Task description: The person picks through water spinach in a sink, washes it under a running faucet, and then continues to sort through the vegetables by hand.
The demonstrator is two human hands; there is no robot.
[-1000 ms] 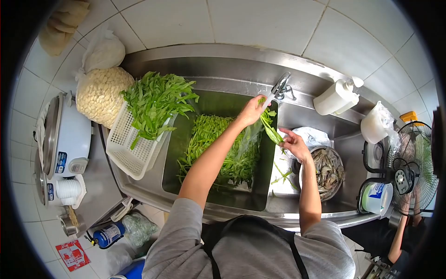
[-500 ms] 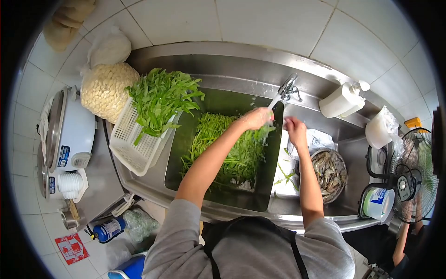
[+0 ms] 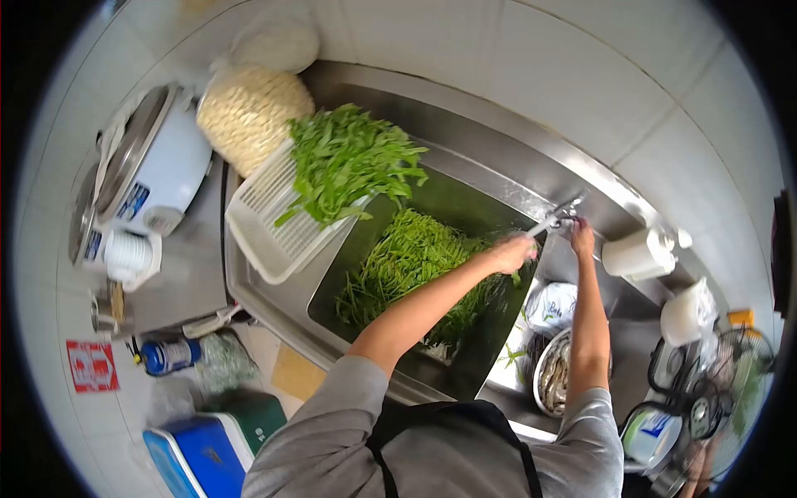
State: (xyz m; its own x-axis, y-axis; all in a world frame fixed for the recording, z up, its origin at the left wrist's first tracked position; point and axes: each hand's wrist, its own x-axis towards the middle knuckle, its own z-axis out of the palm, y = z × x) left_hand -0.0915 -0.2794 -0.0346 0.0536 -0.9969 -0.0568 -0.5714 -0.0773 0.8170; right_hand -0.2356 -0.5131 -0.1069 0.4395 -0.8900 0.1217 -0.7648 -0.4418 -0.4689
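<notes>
My left hand (image 3: 513, 253) is closed at the lower end of the white faucet spout (image 3: 545, 224), over the right side of a deep basin (image 3: 465, 378). What its fingers hold is hidden; a bit of green shows just below them. Cut green leafy vegetables (image 3: 415, 266) lie in the basin beneath my left forearm. My right hand (image 3: 584, 239) is closed on the tap handle (image 3: 573, 214) at the faucet's base. Below my right forearm, a metal bowl of shrimp (image 3: 551, 378) stands in the sink, partly covered by the arm.
Leafy greens (image 3: 349, 166) overhang a white plastic basket (image 3: 261, 257) on the left. Behind it is a bag of pale pieces (image 3: 253, 112). A white pump bottle (image 3: 639, 256) stands right of the faucet. A fan (image 3: 714, 407) and another person's arm (image 3: 696, 469) are at far right.
My right hand has gone up from beside the basin to the tap handle. My left hand stays near the spout's end. The whole view has turned and shifted.
</notes>
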